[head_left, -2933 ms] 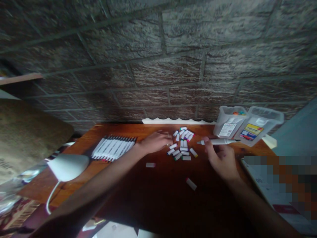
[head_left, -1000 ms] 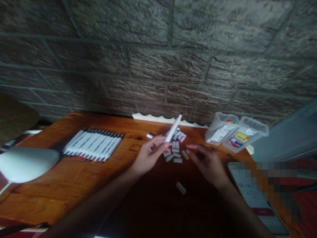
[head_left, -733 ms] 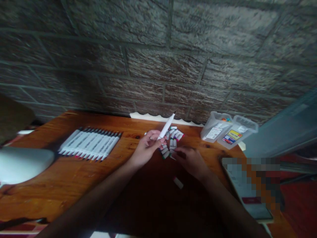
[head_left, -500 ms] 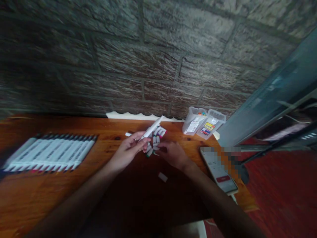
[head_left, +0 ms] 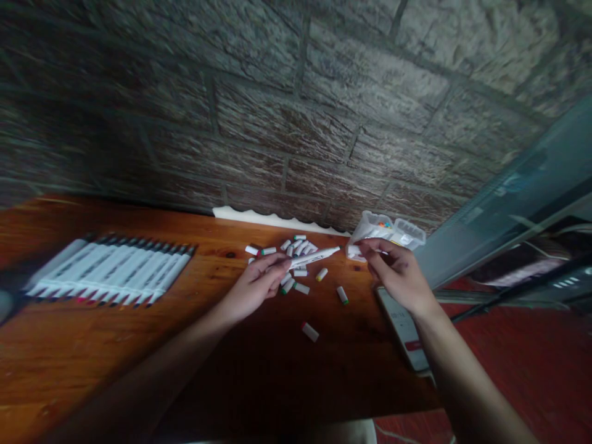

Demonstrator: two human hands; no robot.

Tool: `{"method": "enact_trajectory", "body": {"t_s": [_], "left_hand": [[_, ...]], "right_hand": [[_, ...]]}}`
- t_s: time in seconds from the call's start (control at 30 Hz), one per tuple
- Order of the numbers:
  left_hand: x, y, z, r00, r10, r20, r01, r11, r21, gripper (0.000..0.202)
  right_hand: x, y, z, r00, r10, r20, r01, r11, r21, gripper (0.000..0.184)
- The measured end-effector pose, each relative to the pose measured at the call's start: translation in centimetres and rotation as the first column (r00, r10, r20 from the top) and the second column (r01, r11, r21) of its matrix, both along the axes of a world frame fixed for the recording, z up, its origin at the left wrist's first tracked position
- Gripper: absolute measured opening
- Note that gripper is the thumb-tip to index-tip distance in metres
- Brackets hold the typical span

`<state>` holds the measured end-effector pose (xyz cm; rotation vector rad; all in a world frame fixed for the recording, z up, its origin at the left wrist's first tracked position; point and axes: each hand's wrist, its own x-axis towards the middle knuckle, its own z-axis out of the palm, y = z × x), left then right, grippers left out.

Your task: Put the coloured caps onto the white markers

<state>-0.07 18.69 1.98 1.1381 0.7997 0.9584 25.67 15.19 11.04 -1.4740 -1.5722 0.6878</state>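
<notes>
Above loose marker caps (head_left: 300, 288), the left hand (head_left: 253, 287) pinches a white marker (head_left: 314, 258); the right hand (head_left: 393, 271) grips a clear box (head_left: 383, 229).

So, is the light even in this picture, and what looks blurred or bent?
In the head view, the lines of the brick wall bend from wide-angle distortion; the wooden table top lies in deep shadow below the forearms; the row of white markers looks soft at its left end; the marker in the left hand looks fairly sharp.
</notes>
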Motion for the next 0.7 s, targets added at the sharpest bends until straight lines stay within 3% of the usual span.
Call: {"method": "enact_trajectory", "body": {"t_s": [0.13,0.23,0.33,0.43,0.53,0.63,0.7], "left_hand": [[0.0,-0.1,0.1,0.998,-0.035,-0.048,0.037,0.998,0.047,0.053],[-0.3,-0.2,0.0,0.98,-0.052,-0.191,0.097,0.967,0.238,0.044],[-0.6,-0.3,-0.2,0.938,0.012,-0.346,0.17,0.856,0.489,0.035],[-0.5,-0.6,-0.4,0.887,0.038,-0.459,0.279,0.75,0.6,0.033],[0.1,-1.1,-0.5,0.848,0.018,-0.529,0.365,0.704,0.609,0.036],[0.7,-1.7,-0.7,0.829,0.008,-0.56,0.392,0.706,0.59,0.038],[1.0,-2.1,-1.0,0.812,-0.01,-0.583,0.412,0.717,0.562,0.04]], "right_hand": [[-0.8,0.2,-0.5,0.999,0.037,-0.031,-0.038,0.999,-0.026,0.05],[-0.8,0.3,-1.3,0.979,0.204,-0.018,-0.205,0.976,-0.069,0.044],[-0.4,-0.1,-1.6,0.943,0.332,-0.031,-0.332,0.928,-0.17,0.04],[-0.2,-0.7,-1.6,0.931,0.364,-0.029,-0.358,0.895,-0.267,0.044],[-0.8,-0.8,-1.9,0.947,0.316,-0.062,-0.319,0.9,-0.297,0.059],[-2.0,-0.2,-2.6,0.944,0.158,-0.289,-0.239,0.932,-0.272,0.079],[-2.9,0.3,-2.9,0.89,0.121,-0.439,-0.275,0.911,-0.307,0.084]]}}
